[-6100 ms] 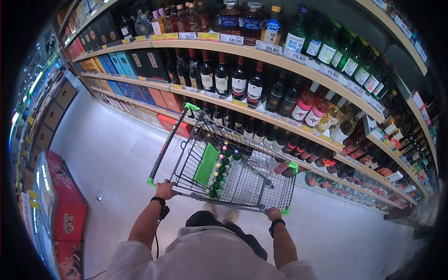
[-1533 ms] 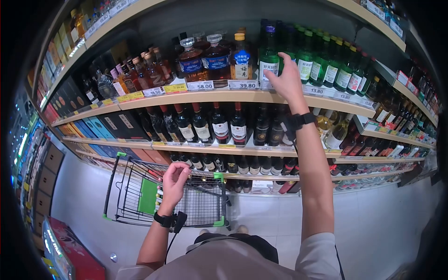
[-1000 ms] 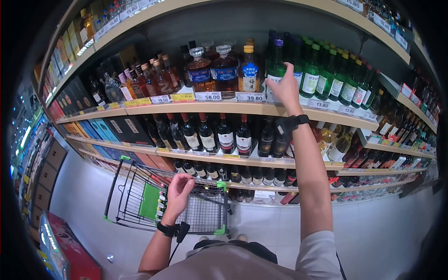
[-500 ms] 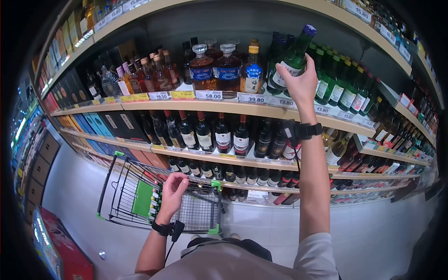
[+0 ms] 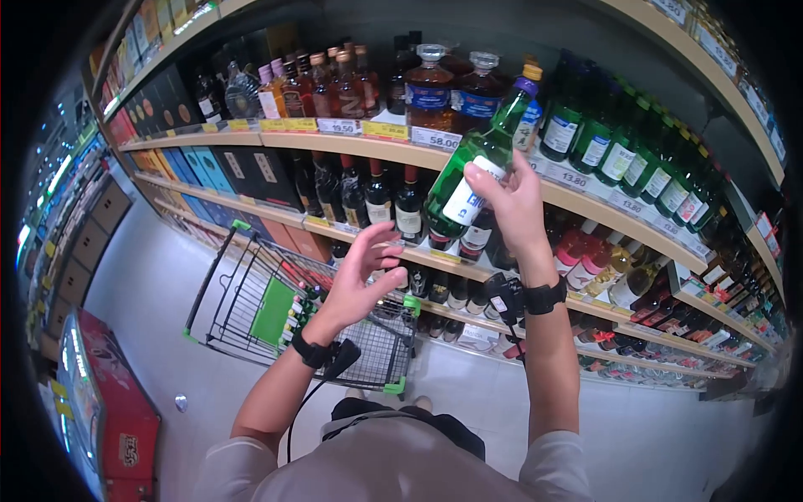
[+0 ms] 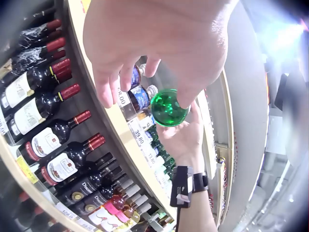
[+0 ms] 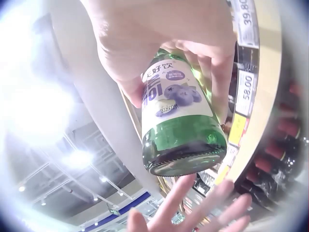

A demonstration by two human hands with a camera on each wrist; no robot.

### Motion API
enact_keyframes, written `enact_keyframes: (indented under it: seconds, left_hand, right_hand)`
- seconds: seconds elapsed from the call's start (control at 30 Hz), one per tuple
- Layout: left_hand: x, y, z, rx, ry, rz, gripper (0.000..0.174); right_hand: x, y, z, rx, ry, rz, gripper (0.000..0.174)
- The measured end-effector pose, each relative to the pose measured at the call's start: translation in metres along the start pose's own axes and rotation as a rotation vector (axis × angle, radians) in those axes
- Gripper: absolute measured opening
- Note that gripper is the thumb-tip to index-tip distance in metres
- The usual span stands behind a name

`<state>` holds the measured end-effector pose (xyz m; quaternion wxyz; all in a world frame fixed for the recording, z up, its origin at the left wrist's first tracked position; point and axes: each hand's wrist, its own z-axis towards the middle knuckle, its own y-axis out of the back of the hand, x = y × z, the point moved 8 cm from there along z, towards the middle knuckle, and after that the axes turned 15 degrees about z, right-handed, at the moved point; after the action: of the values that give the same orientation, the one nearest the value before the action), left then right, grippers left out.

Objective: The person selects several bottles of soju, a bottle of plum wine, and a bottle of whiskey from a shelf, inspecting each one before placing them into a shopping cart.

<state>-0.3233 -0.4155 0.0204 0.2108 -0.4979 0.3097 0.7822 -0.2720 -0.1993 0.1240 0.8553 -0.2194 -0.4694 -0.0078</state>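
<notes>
My right hand [image 5: 520,209] grips a green glass soju bottle [image 5: 446,201] around its labelled middle. The bottle leans, its purple cap up to the right and its base down to the left, in front of the shelves. In the right wrist view the soju bottle [image 7: 186,135] shows a white label printed with blueberries. Close to the base is my left hand [image 5: 355,289], fingers spread and loosely bent, holding nothing. From the left wrist, the round green base of the soju bottle [image 6: 169,108] appears beyond the left thumb.
A shopping cart with a green panel [image 5: 274,311] stands below at the left, several small green bottles [image 5: 294,322] inside it. Shelves ahead carry green bottles [image 5: 619,159], whisky decanters [image 5: 428,88] and wine bottles [image 5: 376,197]. A red display case [image 5: 125,410] stands at the far left.
From the cart's frame, my right hand went to the upper shelf, gripped the soju bottle, lifted it off and brought it left and down. My left hand rose toward it and spread its fingers.
</notes>
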Motion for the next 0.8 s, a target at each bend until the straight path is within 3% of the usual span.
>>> enact_keyframes:
  seconds: [0.07, 0.17, 0.27, 0.33, 0.53, 0.8]
  left_hand:
    - [-0.012, 0.003, 0.006, 0.024, -0.028, -0.095, 0.085]
    - [-0.024, 0.008, 0.012, 0.07, -0.08, -0.22, 0.092]
    - [0.012, 0.037, 0.005, -0.072, -0.058, -0.119, 0.091]
    - [0.024, 0.052, -0.007, -0.051, 0.022, -0.246, 0.091]
    - [0.05, 0.103, -0.023, -0.027, 0.03, -0.463, 0.091]
    - [0.065, 0.157, -0.035, 0.063, 0.004, -0.576, 0.093]
  right_hand:
    - [-0.028, -0.019, -0.007, 0.037, -0.074, 0.056, 0.043]
    - [-0.064, -0.047, -0.012, 0.129, -0.125, 0.062, 0.043]
    - [-0.106, -0.077, -0.017, 0.113, -0.201, 0.03, 0.034]
    - [-0.129, -0.086, -0.02, 0.097, -0.401, 0.003, 0.033]
    - [-0.16, -0.122, -0.006, 0.098, -0.296, -0.062, 0.039]
    - [-0.179, -0.177, -0.001, 0.063, -0.346, 0.027, 0.04]
